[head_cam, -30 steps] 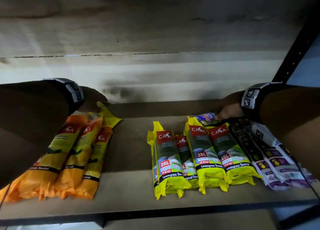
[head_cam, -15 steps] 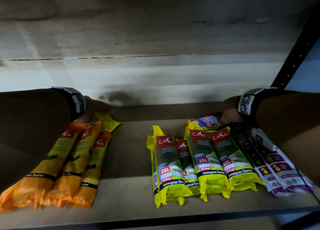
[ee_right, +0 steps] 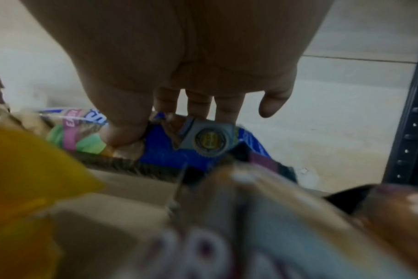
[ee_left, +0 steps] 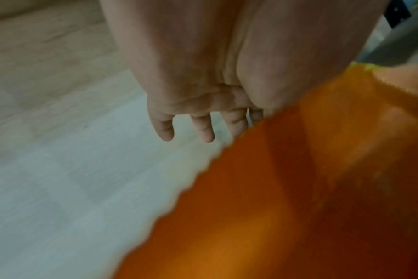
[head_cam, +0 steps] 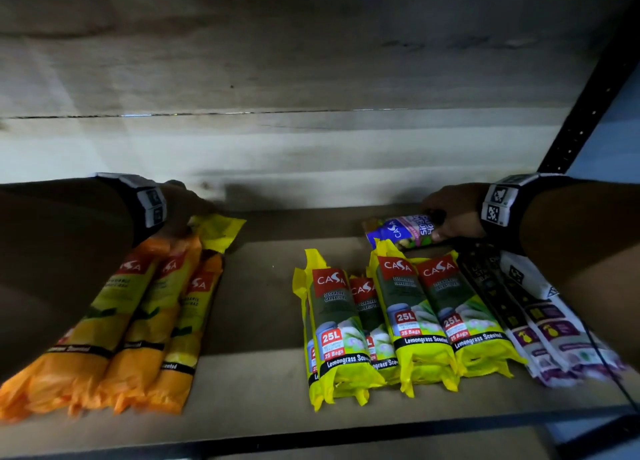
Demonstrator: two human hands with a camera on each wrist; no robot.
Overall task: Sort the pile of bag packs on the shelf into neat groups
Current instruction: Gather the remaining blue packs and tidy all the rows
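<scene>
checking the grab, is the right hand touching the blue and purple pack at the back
Touching. The right wrist view shows the right hand with its thumb pressed on the blue and purple pack and fingers behind it.

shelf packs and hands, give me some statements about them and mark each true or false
1. The right hand grips a blue and purple pack at the back of the shelf. True.
2. The orange packs lie at the right end of the shelf. False: they lie at the left end, and the white and purple packs lie at the right.
3. The yellow lemongrass packs lie between the orange group and the white and purple group. True.
4. The left hand is clenched round an orange pack. False: its fingers point out straight beside the pack's edge.
5. The lemongrass packs read 50L. False: they read 25L.
</scene>
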